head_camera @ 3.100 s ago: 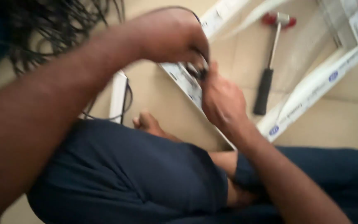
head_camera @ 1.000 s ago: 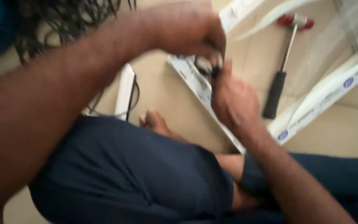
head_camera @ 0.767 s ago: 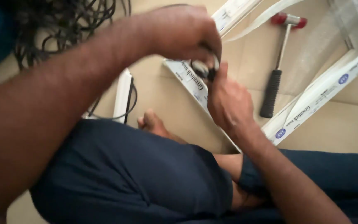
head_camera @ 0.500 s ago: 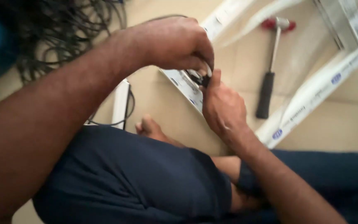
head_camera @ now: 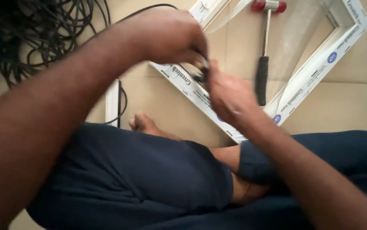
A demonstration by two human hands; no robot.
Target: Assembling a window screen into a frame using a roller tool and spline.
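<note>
A white plastic window frame (head_camera: 302, 81) lies flat on the tan floor, its printed protective film still on the bars. One bar runs diagonally just beyond the person's crossed legs, meeting another at a corner near the right knee. A thin black rubber gasket strip (head_camera: 199, 76) sits against that near bar, pinched at a small, blurred spot.

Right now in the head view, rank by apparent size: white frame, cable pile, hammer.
1. White frame
2. Cable pile, partly cut off by the picture edge, so its rank against the frame is unsure
3. Hammer
</note>
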